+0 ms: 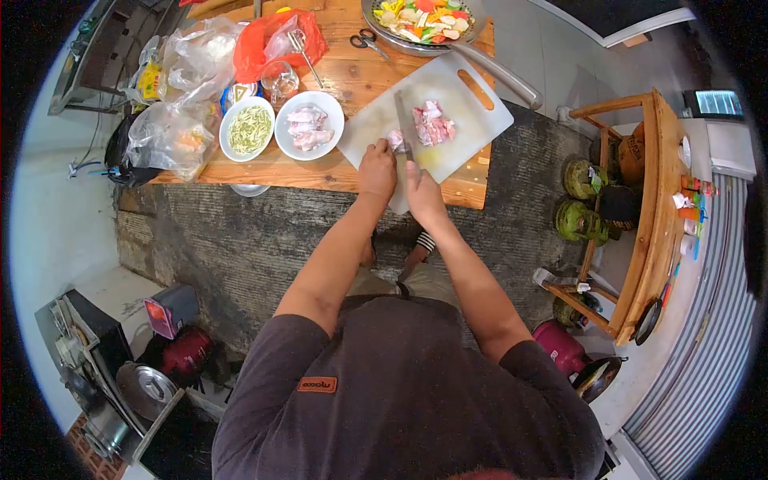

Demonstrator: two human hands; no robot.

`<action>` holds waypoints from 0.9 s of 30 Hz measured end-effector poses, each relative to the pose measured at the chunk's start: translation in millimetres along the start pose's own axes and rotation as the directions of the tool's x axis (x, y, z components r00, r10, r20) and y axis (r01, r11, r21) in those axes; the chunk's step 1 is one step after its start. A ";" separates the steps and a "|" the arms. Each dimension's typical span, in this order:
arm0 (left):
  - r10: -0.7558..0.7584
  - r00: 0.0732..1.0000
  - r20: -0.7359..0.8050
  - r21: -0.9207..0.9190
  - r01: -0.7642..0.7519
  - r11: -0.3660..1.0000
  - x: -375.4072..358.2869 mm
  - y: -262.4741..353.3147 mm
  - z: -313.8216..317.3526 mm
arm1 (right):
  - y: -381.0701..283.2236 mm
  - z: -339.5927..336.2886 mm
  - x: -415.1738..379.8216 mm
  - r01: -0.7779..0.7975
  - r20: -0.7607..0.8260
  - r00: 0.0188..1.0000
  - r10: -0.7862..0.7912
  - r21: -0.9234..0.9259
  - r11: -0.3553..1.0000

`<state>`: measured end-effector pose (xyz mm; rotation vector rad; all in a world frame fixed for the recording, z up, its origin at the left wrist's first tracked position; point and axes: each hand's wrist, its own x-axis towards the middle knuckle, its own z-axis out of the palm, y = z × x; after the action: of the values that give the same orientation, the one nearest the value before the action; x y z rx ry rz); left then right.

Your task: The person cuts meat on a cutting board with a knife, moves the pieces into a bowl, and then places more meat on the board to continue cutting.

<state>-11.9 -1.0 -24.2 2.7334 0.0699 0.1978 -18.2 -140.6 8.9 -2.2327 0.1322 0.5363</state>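
A white cutting board (474, 138) lies at an angle on the wooden table's front right part. My right hand (424, 194) is closed around the handle of a knife (404, 118), its blade pointing away from me over the board. Just left of the blade, my left hand (378, 170) has its fingers curled on a piece of raw meat (395, 139). Right of the blade sits a small pile of cut raw meat (433, 125). A white bowl (339, 128) holding more pale raw meat stands left of the board.
Beside that bowl is another with green shreds (250, 130). A pan (384, 36) of cut vegetables stands behind the board, its handle (500, 74) reaching right. Scissors (368, 42), a glass mug (280, 80), a red plastic bag (268, 52) and clear bags (180, 132) share the table.
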 end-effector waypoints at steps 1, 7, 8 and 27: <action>0.001 1.000 0.001 0.001 -0.001 1.000 2.2 -0.1 -2.0 | 2.9 -3.0 2.4 -0.065 0.039 0.997 0.060 0.110 0.992; 0.052 0.997 -0.050 0.020 -0.051 0.998 -1.7 4.4 -3.8 | 15.3 -57.2 16.0 0.051 0.117 0.991 -0.060 0.083 0.995; 0.036 0.999 -0.023 0.018 -0.036 0.999 -1.4 5.4 -3.5 | 14.7 -57.5 17.3 0.170 0.059 0.984 -0.169 -0.024 0.985; 0.046 0.997 -0.056 -0.031 -0.048 0.998 -2.7 2.1 -1.4 | -29.8 -27.9 -14.3 0.164 -0.057 0.984 -0.167 -0.054 0.985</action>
<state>-14.7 -2.6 -22.4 2.6997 0.0172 0.2851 -13.9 -142.8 51.9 -2.2839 -0.0363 0.3847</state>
